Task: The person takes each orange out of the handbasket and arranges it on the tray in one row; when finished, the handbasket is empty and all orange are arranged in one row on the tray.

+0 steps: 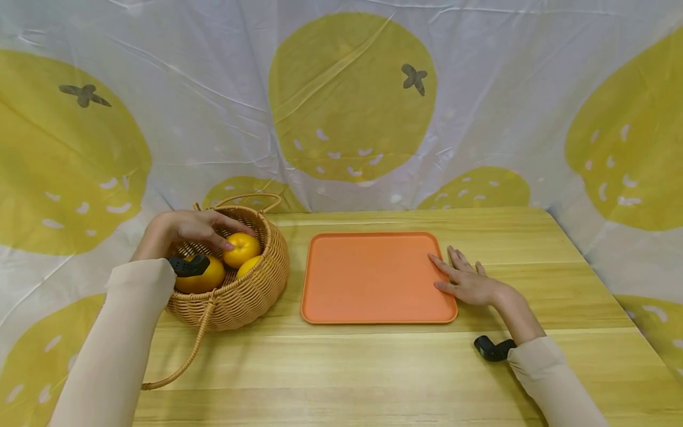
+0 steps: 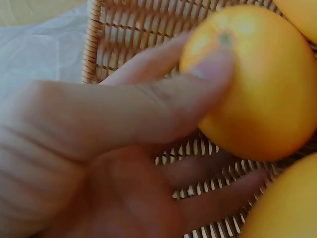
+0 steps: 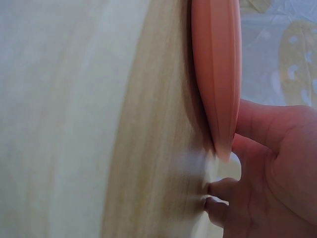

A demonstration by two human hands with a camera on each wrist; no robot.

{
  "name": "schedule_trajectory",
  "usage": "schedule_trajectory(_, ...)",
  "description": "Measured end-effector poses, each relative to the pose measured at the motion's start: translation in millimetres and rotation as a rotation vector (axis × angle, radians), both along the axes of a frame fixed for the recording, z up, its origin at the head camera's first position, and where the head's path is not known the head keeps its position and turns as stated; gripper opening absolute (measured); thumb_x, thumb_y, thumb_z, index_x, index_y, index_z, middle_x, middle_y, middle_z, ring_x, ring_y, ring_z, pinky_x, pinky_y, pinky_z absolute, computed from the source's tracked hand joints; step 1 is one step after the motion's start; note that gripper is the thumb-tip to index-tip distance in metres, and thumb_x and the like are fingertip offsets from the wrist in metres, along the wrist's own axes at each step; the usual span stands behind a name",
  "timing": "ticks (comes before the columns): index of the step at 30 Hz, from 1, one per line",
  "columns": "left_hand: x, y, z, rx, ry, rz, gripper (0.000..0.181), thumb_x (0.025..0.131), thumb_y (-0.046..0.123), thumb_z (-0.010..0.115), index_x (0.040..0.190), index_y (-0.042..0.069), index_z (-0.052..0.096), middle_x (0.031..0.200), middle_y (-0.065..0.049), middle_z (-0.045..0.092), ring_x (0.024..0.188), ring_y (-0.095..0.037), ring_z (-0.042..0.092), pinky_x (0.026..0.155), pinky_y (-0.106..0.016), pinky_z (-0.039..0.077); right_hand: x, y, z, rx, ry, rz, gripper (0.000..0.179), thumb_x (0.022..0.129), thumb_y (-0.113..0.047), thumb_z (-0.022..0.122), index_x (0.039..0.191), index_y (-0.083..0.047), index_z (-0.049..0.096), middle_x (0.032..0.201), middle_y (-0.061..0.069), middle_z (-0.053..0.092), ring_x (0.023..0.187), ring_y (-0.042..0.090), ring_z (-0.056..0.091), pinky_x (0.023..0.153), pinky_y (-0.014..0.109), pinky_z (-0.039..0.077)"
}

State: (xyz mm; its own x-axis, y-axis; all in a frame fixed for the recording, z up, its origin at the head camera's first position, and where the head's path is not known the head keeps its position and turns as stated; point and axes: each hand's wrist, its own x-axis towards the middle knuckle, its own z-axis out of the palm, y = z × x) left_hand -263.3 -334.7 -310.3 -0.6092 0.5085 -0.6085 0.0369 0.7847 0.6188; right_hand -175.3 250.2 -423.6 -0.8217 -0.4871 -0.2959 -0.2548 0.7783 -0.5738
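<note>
My left hand [image 1: 194, 228] reaches over the wicker basket [image 1: 267, 270] and grips an orange [image 1: 242, 249] inside it. The left wrist view shows the thumb on the fruit near its stem end, with the index finger on the far side and other fingers spread below. More oranges lie beside it, one [image 1: 205, 276] partly hidden by the black wrist device. At the right edge of the orange-coloured tray [image 1: 373, 279], my right hand [image 1: 472, 284] has its fingers extended, thumb and index over the rim and the others over the tabletop.
The tray lies flat on the wood-grain table [image 1: 341, 373], right of the basket. One basket handle [image 1: 197, 350] hangs down at the front left, and the other [image 1: 267, 196] stands at the back. A fruit-patterned curtain [image 1: 229, 107] hangs behind the table.
</note>
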Motion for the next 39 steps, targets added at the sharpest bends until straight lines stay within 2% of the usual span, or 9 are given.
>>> schedule_trajectory(2, 0.1, -1.4, -1.3, 0.044, -0.040, 0.019, 0.060, 0.102, 0.021, 0.066, 0.158, 0.013, 0.045, 0.164, -0.021, 0.033, 0.138, -0.032, 0.053, 0.111, -0.047, 0.049, -1.4, 2, -3.5, -0.023, -0.001, 0.005, 0.074, 0.108, -0.046, 0.048, 0.167, -0.015, 0.017, 0.168, 0.034, -0.015, 0.155, 0.054, -0.015, 0.112, 0.080, -0.014)
schedule_trajectory(5, -0.5, -1.7, -2.6, 0.083, -0.064, 0.037, 0.057, 0.101, 0.017, 0.067, 0.155, 0.013, 0.049, 0.161, -0.020, 0.040, 0.130, -0.023, 0.059, 0.105, -0.041, 0.054, -5.0, 9, -14.6, -0.068, 0.010, 0.014, 0.074, 0.108, -0.051, 0.047, 0.168, -0.023, 0.015, 0.168, 0.032, -0.017, 0.155, 0.052, -0.018, 0.111, 0.080, -0.016)
schedule_trajectory(9, -1.1, -0.1, -2.2, 0.037, -0.032, 0.032, 0.057, 0.102, 0.023, 0.067, 0.155, 0.013, 0.049, 0.164, -0.021, 0.037, 0.139, -0.031, 0.052, 0.106, -0.042, 0.053, -12.3, 18, -34.6, -0.060, 0.037, 0.014, 0.075, 0.105, -0.064, 0.041, 0.167, -0.035, 0.011, 0.170, 0.025, -0.019, 0.157, 0.047, -0.018, 0.112, 0.079, -0.016)
schedule_trajectory(12, -1.4, 1.3, -2.2, -0.024, -0.048, 0.035, 0.064, 0.103, 0.032, 0.065, 0.159, 0.013, 0.042, 0.166, -0.023, 0.032, 0.145, -0.036, 0.046, 0.110, -0.045, 0.050, -16.2, 21, -43.0, -0.018, 0.046, 0.004, 0.080, 0.100, -0.076, 0.036, 0.166, -0.039, 0.010, 0.172, 0.021, -0.019, 0.159, 0.044, -0.017, 0.114, 0.078, -0.014)
schedule_trajectory(16, -2.4, 1.1, -5.3, -0.044, -0.091, 0.008, 0.070, 0.102, 0.033, 0.067, 0.162, 0.014, 0.036, 0.165, -0.025, 0.031, 0.146, -0.036, 0.044, 0.114, -0.047, 0.046, -14.9, 20, -39.7, -0.025, 0.043, 0.009, 0.079, 0.101, -0.075, 0.036, 0.167, -0.039, 0.010, 0.171, 0.022, -0.018, 0.158, 0.046, -0.017, 0.113, 0.079, -0.014)
schedule_trajectory(22, -4.5, -2.5, -11.3, 0.049, -0.059, -0.081, 0.065, 0.098, 0.019, 0.071, 0.157, 0.011, 0.046, 0.163, -0.019, 0.036, 0.144, -0.026, 0.044, 0.110, -0.036, 0.047, -7.1, 14, -24.1, -0.113, 0.040, 0.023, 0.074, 0.106, -0.056, 0.047, 0.168, -0.030, 0.015, 0.168, 0.030, -0.018, 0.155, 0.050, -0.020, 0.108, 0.081, -0.019)
schedule_trajectory(29, -4.0, -3.1, -11.2, 0.074, -0.133, -0.040, 0.067, 0.096, 0.014, 0.073, 0.157, 0.010, 0.045, 0.162, -0.017, 0.039, 0.134, -0.015, 0.051, 0.106, -0.032, 0.049, -7.4, 13, -23.5, -0.130, 0.027, 0.024, 0.074, 0.106, -0.054, 0.048, 0.168, -0.028, 0.016, 0.168, 0.032, -0.018, 0.154, 0.051, -0.021, 0.107, 0.081, -0.020)
schedule_trajectory(35, -5.6, -3.0, -12.5, 0.101, -0.123, -0.072, 0.070, 0.093, 0.008, 0.074, 0.156, 0.006, 0.044, 0.159, -0.021, 0.040, 0.128, -0.015, 0.056, 0.103, -0.031, 0.052, -12.7, 16, -34.1, -0.059, 0.046, 0.013, 0.074, 0.105, -0.063, 0.042, 0.167, -0.035, 0.012, 0.171, 0.024, -0.018, 0.158, 0.047, -0.017, 0.112, 0.079, -0.015)
schedule_trajectory(39, -4.0, -2.6, -10.5, 0.070, -0.084, -0.047, 0.068, 0.093, 0.012, 0.075, 0.155, 0.009, 0.048, 0.156, -0.019, 0.045, 0.128, -0.016, 0.056, 0.103, -0.031, 0.051, -12.3, 15, -32.1, -0.056, 0.044, 0.010, 0.075, 0.105, -0.063, 0.043, 0.167, -0.034, 0.013, 0.171, 0.025, -0.017, 0.157, 0.048, -0.017, 0.112, 0.080, -0.015)
